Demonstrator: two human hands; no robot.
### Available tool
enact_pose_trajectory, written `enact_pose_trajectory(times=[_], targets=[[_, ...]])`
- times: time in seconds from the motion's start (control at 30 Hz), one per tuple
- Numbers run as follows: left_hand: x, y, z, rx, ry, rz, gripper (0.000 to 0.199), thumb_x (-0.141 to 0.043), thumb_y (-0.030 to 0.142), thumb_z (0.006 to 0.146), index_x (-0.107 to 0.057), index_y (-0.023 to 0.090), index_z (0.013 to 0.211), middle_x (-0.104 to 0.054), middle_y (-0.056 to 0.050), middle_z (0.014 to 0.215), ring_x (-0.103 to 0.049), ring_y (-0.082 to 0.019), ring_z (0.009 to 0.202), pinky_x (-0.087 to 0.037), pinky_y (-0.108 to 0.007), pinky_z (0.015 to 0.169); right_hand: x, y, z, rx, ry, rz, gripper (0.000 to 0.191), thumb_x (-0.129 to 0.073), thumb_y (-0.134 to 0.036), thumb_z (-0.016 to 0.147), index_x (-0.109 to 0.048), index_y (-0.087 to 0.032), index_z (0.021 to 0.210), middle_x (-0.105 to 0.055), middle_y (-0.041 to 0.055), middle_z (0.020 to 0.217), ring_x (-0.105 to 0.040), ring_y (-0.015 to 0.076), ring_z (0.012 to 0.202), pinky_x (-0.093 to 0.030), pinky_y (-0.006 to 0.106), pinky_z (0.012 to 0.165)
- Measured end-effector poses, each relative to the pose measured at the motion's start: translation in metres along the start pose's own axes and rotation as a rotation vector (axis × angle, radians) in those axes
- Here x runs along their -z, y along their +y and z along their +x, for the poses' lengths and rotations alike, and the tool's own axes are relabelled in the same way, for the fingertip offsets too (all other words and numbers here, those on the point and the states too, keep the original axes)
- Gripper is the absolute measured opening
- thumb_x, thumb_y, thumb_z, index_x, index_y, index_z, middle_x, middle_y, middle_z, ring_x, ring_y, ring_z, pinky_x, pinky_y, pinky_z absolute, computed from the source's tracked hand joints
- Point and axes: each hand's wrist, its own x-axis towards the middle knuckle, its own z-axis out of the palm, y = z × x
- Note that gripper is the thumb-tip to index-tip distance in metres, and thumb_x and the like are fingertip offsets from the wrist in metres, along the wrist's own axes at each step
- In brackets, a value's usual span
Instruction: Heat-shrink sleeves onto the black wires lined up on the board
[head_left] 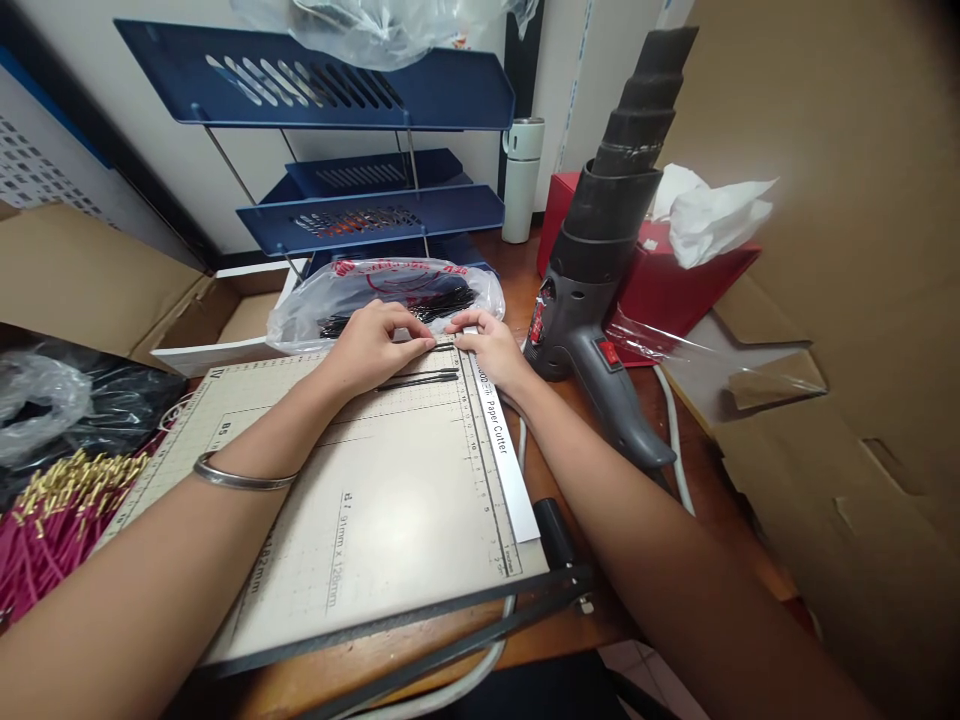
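1. at the far end of the cutter board [405, 480], our left hand [382, 345] has thumb and forefinger drawn together on a short black cord [445, 346], seemingly close to its end because something so thin is easier to control there.
2. facing it, our right hand [491, 350] reaches the same spot with thumb and fingertips narrow; whether they grip the cord or merely steady its end, we cannot tell.
3. just nearer to us, more black cords [420, 379] lie side by side on the board, their right ends near the printed ruler [480, 480], perhaps set so that its marks help us judge them.
4. along the board's right side runs a white strip [510, 470] lettered "paper cutter", its far part hidden under our right hand.
5. beyond our fingers, a clear plastic bag [300, 310] holds dark strands [450, 303]; we take its nearness as a matter of easy reach.
6. to the right, a heat gun [592, 260] stands nozzle up beside a red tissue box [675, 290], likely because it takes less table that way.
7. to the left, magenta cords [45, 550] with gold tips are heaped beside the board, apart from the black ones, probably to avoid mixing.
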Motion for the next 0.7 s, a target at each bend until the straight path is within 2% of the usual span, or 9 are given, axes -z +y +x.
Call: enact_pose_trajectory(times=[0.17,0.37,0.7], targets=[[0.005,0.005,-0.006,-0.049,0.025,-0.005,0.023,-0.069,0.042,0.090,-0.080,0.022,0.084,-0.077,-0.006,0.091,-0.062,-0.024,0.089,-0.045,-0.043,0.092,0.000,0.002,0.000,-0.009,-0.002,0.025,0.026,-0.067,-0.018,0.061,-0.062,-0.023,0.086,-0.069,-0.0002,0.094,-0.062,0.0207,0.099,-0.048,0.042,0.106],[0.013,0.009,-0.015,-0.167,-0.106,-0.005,0.022,-0.072,0.042,0.090,-0.082,0.024,0.082,-0.078,-0.005,0.090,-0.059,-0.023,0.088,-0.042,-0.043,0.091,0.001,0.001,-0.001,-0.005,0.005,0.011,0.027,-0.066,-0.020,0.059,-0.064,-0.023,0.086,-0.069,-0.0004,0.094,-0.060,0.0213,0.100,-0.046,0.042,0.106],[0.009,0.006,-0.015,-0.160,-0.131,-0.007,0.018,-0.073,0.039,0.089,-0.083,0.026,0.081,-0.078,-0.004,0.087,-0.060,-0.024,0.092,-0.040,-0.043,0.092,0.002,-0.002,-0.007,-0.020,-0.002,0.011,0.036,-0.065,-0.026,0.056,-0.062,-0.024,0.092,-0.069,0.0014,0.100,-0.058,0.0225,0.098,-0.047,0.042,0.101]])
